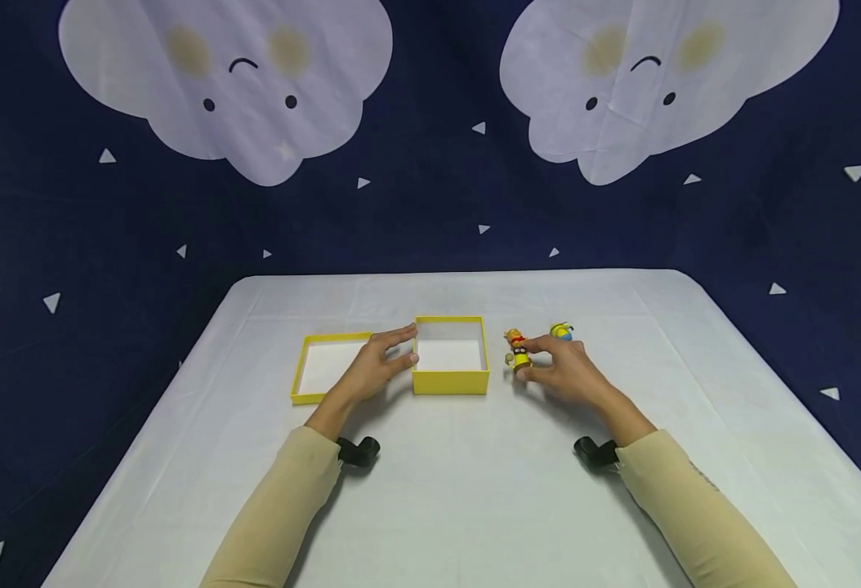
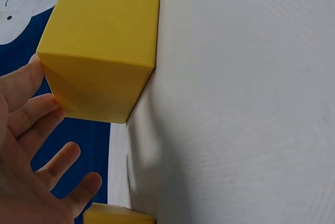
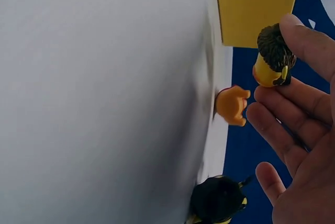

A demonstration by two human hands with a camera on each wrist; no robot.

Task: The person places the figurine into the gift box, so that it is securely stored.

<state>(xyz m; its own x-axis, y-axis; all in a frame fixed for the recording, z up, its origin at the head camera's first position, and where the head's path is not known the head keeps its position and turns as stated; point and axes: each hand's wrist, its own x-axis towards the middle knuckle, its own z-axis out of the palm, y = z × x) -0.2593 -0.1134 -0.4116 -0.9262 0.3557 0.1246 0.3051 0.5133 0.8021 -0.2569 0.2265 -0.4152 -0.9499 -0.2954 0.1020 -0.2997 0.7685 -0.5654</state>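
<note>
A yellow box (image 1: pixel 450 382) with a white inside stands with its top uncovered. At its left side is my left hand (image 1: pixel 372 369); the thumb and fingertips touch the yellow wall (image 2: pixel 99 85) and the other fingers are spread. My right hand (image 1: pixel 568 371) pinches a small yellow toy figure (image 1: pixel 521 358) between thumb and fingers, just right of the box. The right wrist view shows this figure's dark, rough end (image 3: pixel 276 46) under the thumb. Close behind it is an orange and red toy figure (image 1: pixel 513 335), apart from the fingers.
A shallow yellow-rimmed lid (image 1: pixel 299 369) lies left of the box, partly behind my left hand. A yellow and blue toy figure (image 1: pixel 562 331) is beyond my right hand. Everything rests on a white-covered table (image 1: pixel 460 490), with a dark blue cloud-print cloth (image 1: pixel 430 204) behind.
</note>
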